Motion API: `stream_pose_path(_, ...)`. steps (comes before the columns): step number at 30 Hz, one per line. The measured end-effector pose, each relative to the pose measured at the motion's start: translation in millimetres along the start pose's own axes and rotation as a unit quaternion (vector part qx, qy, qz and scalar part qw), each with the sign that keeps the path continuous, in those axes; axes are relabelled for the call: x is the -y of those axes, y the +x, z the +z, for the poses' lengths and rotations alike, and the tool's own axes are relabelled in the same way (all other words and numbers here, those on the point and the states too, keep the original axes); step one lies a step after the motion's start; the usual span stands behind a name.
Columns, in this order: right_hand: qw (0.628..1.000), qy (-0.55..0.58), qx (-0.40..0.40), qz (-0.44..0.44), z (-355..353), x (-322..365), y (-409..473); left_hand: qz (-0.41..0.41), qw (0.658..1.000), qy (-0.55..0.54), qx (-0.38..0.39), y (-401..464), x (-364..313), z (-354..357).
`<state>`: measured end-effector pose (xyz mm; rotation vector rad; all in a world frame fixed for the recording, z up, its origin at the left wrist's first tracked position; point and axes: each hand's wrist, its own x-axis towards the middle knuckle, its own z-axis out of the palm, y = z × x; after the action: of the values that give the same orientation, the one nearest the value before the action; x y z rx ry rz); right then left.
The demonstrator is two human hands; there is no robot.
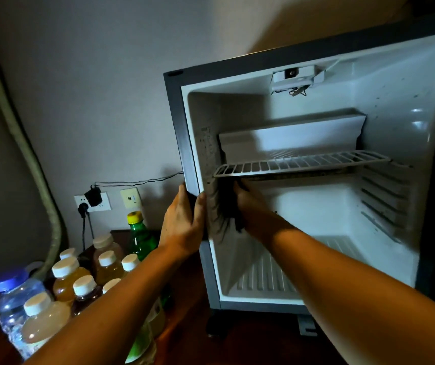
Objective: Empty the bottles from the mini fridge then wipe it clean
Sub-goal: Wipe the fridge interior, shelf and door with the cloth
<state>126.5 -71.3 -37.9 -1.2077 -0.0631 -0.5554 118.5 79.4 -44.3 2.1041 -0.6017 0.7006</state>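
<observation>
One fridge, empty; left hand grips its frame, right hand presses one dark cloth (centre); ten-odd bottles lower left.

We see the mini fridge lined in smooth, glossy white plastic, its side wall catching highlights; its outer frame looks matt dark grey, possibly painted metal, though the dim light leaves us unsure; the wire shelf looks white-coated; the bottles are clear, shiny plastic with matt white caps; the green bottle is glossy too; the tabletop beneath looks like dark wood; the wall is matt.
</observation>
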Motion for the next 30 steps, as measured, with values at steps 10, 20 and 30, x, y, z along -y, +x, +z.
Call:
stream_pose_path(10,0.994,-0.061,-0.011,-0.091,14.3,0.3,-15.6,0.009,1.000,-0.021,-0.002,-2.8,-7.0,-1.2)
stream_pose_path(20,0.962,-0.256,0.002,-0.096,12.5,22.3,-64.7,-0.039,0.997,-0.054,0.031,-1.8,-12.6,-9.3)
stream_pose_path(30,0.808,-0.544,-0.069,-0.216,12.2,73.7,-61.5,0.006,1.000,-0.005,0.023,5.8,-29.5,-25.5)
